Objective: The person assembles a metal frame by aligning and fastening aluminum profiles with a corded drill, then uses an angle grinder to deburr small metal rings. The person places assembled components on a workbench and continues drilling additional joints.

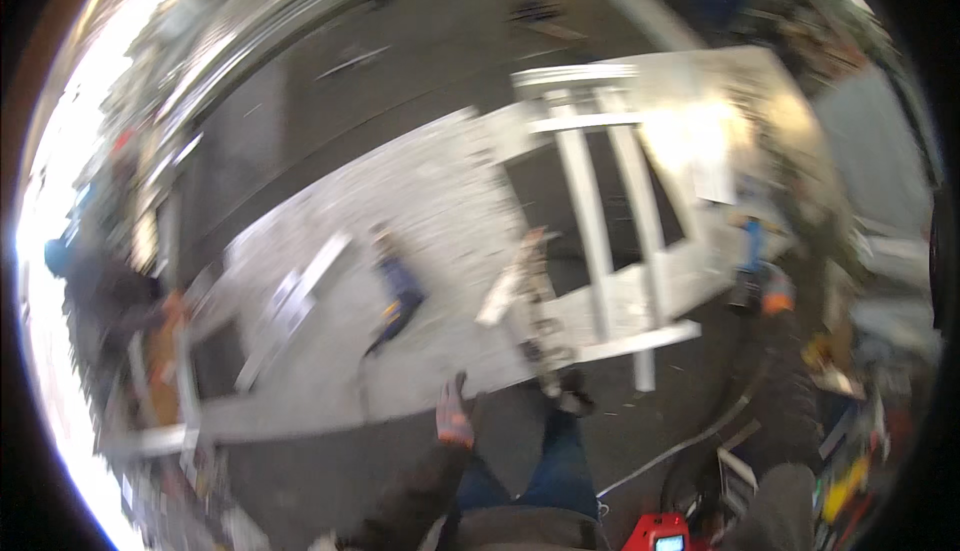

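The picture is smeared by motion. My right hand, in a glove with an orange cuff, is closed on a blue and black power tool at the right end of the worktable. Its exact kind is too blurred to tell. My left hand, gloved too, hovers at the table's near edge with fingers stretched out and nothing in it. A white frame of long bars lies to the right on the light worktable. Left of it is a heap of small pale pieces, blurred.
A dark blue tool and a white bar-shaped piece lie on the table's left half. Another person stands at the far left, one hand near a frame. A red device with a small screen and a cable are low right.
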The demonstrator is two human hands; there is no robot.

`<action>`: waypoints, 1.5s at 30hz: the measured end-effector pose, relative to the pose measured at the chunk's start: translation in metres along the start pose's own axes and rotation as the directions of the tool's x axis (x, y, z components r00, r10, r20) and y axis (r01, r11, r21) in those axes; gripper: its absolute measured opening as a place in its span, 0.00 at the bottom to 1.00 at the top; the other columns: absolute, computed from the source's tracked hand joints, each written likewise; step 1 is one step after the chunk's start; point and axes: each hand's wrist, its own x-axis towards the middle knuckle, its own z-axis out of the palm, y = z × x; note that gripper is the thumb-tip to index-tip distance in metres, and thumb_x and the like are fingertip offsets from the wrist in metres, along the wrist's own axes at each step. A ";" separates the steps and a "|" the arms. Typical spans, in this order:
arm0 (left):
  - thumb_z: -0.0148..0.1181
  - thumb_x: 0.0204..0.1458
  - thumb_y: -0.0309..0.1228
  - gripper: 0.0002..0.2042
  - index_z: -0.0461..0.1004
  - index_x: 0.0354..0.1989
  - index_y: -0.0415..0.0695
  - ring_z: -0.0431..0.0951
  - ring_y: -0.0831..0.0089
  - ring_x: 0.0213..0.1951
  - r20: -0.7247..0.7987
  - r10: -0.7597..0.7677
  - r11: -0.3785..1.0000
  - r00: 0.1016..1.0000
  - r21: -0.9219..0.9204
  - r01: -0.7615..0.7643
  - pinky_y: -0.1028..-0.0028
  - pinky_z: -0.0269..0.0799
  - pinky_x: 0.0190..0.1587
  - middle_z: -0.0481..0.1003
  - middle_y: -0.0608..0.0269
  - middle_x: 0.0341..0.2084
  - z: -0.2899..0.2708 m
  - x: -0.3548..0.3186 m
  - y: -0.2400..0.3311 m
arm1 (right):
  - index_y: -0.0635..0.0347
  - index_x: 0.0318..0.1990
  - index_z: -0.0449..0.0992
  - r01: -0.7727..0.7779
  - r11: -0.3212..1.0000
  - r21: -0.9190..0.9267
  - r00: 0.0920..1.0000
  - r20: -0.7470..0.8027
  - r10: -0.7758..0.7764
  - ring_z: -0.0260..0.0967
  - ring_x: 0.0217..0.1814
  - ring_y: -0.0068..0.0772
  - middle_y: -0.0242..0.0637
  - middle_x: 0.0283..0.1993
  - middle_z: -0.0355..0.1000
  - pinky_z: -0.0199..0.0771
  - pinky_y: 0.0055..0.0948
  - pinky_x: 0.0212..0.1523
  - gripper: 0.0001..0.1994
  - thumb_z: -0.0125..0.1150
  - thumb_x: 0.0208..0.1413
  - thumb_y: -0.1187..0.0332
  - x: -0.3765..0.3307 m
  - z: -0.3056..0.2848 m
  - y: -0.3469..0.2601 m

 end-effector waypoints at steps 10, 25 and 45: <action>0.65 0.47 0.56 0.45 0.55 0.71 0.47 0.62 0.48 0.65 -0.098 -0.311 0.775 0.945 0.550 0.312 0.52 0.60 0.65 0.62 0.45 0.64 -0.056 0.189 -0.118 | 0.62 0.61 0.73 -0.091 0.995 0.051 0.995 0.054 0.089 0.71 0.57 0.42 0.43 0.60 0.73 0.74 0.42 0.53 0.27 0.65 0.59 0.55 0.151 -0.002 0.103; 0.61 0.54 0.36 0.40 0.48 0.74 0.50 0.64 0.41 0.64 0.047 -0.234 0.955 0.971 0.198 0.221 0.52 0.65 0.63 0.64 0.39 0.62 0.076 0.172 -0.019 | 0.62 0.61 0.73 0.001 0.969 -0.249 1.000 -0.023 -0.007 0.72 0.56 0.40 0.42 0.60 0.73 0.73 0.39 0.54 0.26 0.65 0.58 0.58 0.147 0.048 0.063; 0.54 0.57 0.51 0.38 0.51 0.74 0.54 0.60 0.47 0.66 -0.661 -0.240 0.729 0.711 0.361 0.582 0.57 0.55 0.70 0.60 0.51 0.68 -0.325 0.200 -0.496 | 0.62 0.66 0.62 0.837 0.545 0.046 0.403 0.623 -0.670 0.59 0.69 0.50 0.52 0.66 0.62 0.59 0.42 0.70 0.44 0.79 0.40 0.66 -0.399 0.610 -0.407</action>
